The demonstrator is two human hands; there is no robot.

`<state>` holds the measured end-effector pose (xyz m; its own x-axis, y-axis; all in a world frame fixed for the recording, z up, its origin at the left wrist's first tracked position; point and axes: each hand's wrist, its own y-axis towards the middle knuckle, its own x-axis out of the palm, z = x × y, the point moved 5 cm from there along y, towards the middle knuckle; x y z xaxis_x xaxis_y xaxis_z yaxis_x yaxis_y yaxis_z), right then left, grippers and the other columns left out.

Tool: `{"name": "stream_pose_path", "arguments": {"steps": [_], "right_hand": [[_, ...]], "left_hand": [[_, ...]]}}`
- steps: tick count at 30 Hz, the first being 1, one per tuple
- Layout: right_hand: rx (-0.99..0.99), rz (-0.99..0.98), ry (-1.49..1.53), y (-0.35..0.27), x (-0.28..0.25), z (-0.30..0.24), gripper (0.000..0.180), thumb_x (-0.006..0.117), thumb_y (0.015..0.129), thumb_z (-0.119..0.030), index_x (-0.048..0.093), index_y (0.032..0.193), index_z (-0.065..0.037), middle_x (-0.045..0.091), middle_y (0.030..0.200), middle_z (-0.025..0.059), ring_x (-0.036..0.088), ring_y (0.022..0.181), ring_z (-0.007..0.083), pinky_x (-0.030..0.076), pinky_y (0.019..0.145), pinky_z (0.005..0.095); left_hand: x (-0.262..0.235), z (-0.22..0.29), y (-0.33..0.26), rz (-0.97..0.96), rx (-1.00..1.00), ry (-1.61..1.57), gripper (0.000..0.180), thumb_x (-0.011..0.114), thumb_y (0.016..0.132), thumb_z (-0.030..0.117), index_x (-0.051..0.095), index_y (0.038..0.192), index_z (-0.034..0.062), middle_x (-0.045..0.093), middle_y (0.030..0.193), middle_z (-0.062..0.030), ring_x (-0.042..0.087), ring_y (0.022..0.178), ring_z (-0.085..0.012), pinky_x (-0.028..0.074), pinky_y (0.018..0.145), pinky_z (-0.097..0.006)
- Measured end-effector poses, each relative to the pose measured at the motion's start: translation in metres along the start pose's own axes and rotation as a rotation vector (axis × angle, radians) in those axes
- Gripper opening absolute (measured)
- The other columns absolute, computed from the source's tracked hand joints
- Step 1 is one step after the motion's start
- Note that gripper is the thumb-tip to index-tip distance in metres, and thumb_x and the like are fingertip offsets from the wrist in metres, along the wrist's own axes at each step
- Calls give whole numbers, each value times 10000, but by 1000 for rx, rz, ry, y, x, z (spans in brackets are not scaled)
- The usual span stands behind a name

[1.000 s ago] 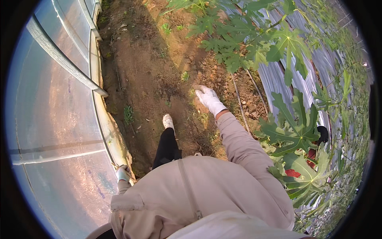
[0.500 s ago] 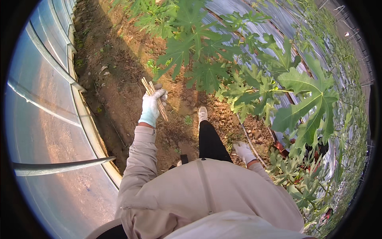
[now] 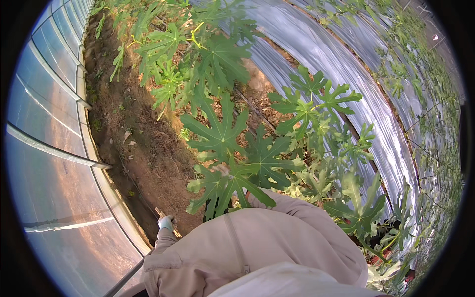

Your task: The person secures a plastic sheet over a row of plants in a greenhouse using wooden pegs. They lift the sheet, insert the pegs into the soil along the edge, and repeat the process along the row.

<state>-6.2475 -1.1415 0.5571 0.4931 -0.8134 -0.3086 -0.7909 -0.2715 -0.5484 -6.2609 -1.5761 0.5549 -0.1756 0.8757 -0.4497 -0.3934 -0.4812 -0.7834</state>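
Observation:
My left hand [image 3: 166, 223], in a pale glove, is low at the left beside my jacket. Its fingers are closed around a small bundle of thin light-brown sticks [image 3: 160, 213], whose ends stick out past the glove. My right sleeve [image 3: 292, 204] reaches forward under the broad, lobed green leaves [image 3: 217, 131] of a plant in front of me. Those leaves hide my right hand, so its fingers do not show. Leaves also cover most of my dark-trousered leg.
A curved clear-film greenhouse wall [image 3: 59, 178] with pale ribs runs along the left, edged by a low sill [image 3: 106, 190]. Beside it lies a bare soil path [image 3: 148, 158]. Silvery plastic mulch sheets [image 3: 341, 64] and more plants [image 3: 425, 148] stretch along the right.
My left hand has dropped down and back toward my side, still gripping the sticks. My body has moved closer to the plant, and my right arm now reaches under its leaves.

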Motion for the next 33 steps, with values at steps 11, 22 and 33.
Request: {"name": "stream_pose_path", "arguments": {"steps": [11,22,33], "right_hand": [[744,1104,630,-35,-276,148,306,580,928,-303,653,1044,-29,676,864,121,645,749,257,521,675,383],[459,208,554,153,-353,-176,360,556,979,-310,665,1092,15,681,817,85,662,699,159,562,647,293],[-388,-14,-317,492,-355,-426,421,547,938,-320,554,1278,-72,617,1234,196,593,1132,368,458,979,449]], "left_hand": [[85,229,81,-151,122,-54,123,618,806,-35,512,856,3,589,630,-130,592,492,-237,455,416,-370],[289,606,77,-350,415,-206,220,661,777,-29,586,979,19,634,758,-73,610,570,-166,490,505,-289],[140,568,119,6,173,-339,143,616,838,-11,549,958,29,616,738,-97,594,550,-186,443,441,-315]]}}
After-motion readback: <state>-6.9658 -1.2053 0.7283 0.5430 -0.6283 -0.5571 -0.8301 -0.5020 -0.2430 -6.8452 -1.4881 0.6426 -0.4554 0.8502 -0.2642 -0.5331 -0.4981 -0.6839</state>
